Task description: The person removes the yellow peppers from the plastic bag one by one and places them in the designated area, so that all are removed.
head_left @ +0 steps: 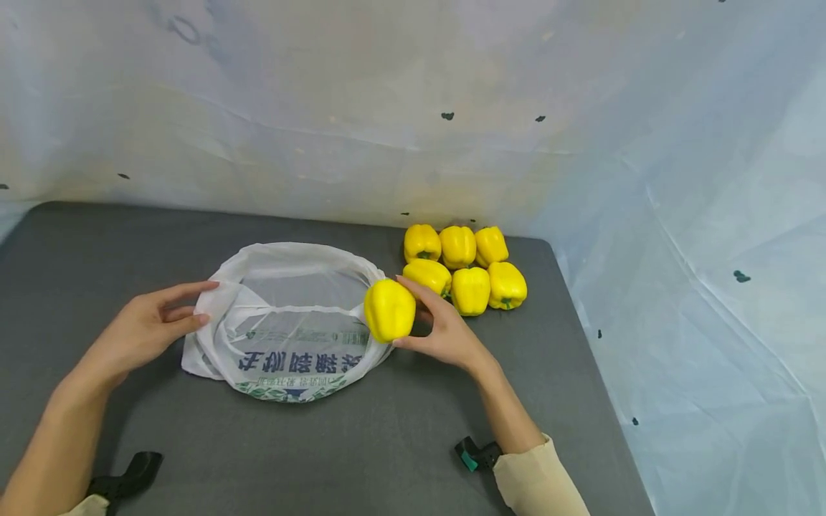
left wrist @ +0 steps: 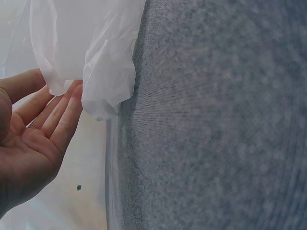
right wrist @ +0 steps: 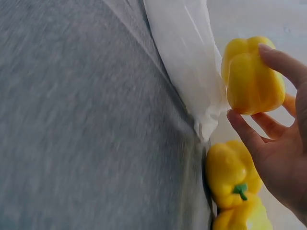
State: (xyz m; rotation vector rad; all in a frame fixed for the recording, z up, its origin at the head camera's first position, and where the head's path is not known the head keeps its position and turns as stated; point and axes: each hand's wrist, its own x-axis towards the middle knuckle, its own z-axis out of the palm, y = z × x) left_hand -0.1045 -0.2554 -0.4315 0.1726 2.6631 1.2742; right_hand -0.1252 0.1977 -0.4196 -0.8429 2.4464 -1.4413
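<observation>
A translucent white plastic bag [head_left: 303, 251] with green and dark printing stands with its wide mouth facing up. At its left rim, my left hand [head_left: 145, 330] holds the plastic between thumb and fingers; the left wrist view shows the fingertips partly hidden by the bag [left wrist: 110, 72]. My right hand [head_left: 445, 330] grips a yellow bell pepper [head_left: 389, 310] by its sides, over the bag's right rim. In the right wrist view this pepper [right wrist: 252, 76] is raised beside the bag [right wrist: 187, 52], with the thumb on one side and fingers on the other.
Several more yellow bell peppers [head_left: 470, 290] sit in two rows at the back right of the dark grey table [head_left: 323, 459]. Pale plastic sheeting [head_left: 361, 107] hangs behind the table and along its right side. Black straps with mounts [head_left: 477, 453] are on both wrists.
</observation>
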